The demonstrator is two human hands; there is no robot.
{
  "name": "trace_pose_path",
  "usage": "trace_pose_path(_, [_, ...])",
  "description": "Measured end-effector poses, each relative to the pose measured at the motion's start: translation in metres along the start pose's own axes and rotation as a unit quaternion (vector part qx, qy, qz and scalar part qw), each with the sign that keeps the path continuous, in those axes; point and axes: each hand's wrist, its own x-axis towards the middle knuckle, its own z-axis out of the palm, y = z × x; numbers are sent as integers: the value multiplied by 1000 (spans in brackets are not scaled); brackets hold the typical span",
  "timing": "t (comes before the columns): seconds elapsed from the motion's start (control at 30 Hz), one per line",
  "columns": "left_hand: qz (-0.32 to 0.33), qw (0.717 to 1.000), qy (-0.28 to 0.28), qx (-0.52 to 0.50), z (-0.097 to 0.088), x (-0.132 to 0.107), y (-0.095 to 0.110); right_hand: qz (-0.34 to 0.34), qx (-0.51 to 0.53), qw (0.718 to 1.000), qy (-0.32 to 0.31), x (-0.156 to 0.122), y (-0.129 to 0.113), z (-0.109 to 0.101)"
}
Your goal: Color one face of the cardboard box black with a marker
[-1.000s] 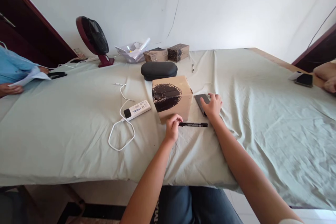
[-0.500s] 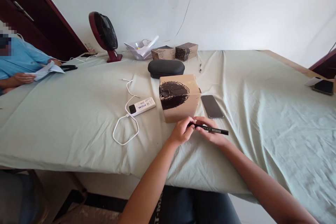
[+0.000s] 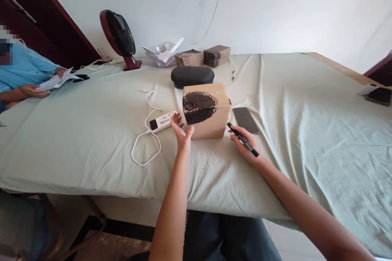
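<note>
A brown cardboard box with a large black scribbled patch stands on the cloth in front of me. At its left front corner is my left hand, fingers spread and thumb close to the box; whether it touches cannot be made out. My right hand holds a black marker pen, which slants up and left towards the box's right side. Just beyond that hand lies a dark phone. A white power bank with a looped white cable lies left of the box, partly behind my left fingers.
Behind the box sit a black zip case, two scribbled cardboard boxes, a clear plastic basket and a red fan. A small pen-like item lies further right. Another person holds papers at the far left.
My hands have parted from around the marker pen. The left moved to the box's left side and opened; the right keeps the pen, now tilted up. The other person's papers shifted slightly.
</note>
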Motion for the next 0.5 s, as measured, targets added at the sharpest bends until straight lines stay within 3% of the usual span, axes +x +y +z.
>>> trace_pose_path(0.1, [-117, 980, -149, -66, -3, 11, -19, -9, -1, 999, -34, 0, 1, 1])
trace_pose_path(0.17, [-160, 966, -192, -72, -4, 12, -26, -17, 1, 999, -50, 0, 2, 1])
trace_pose_path(0.27, [-157, 966, -196, -66, -6, 11, -29, -21, 1, 998, -63, 0, 4, 0])
trace_pose_path(0.43, [-127, 978, -152, -62, -2, 9, -27, -9, -41, 998, -42, 1, 6, -1])
trace_pose_path(0.5, [-134, 977, -145, -75, 0, 8, -26, -14, -80, 995, -66, 2, 6, -4])
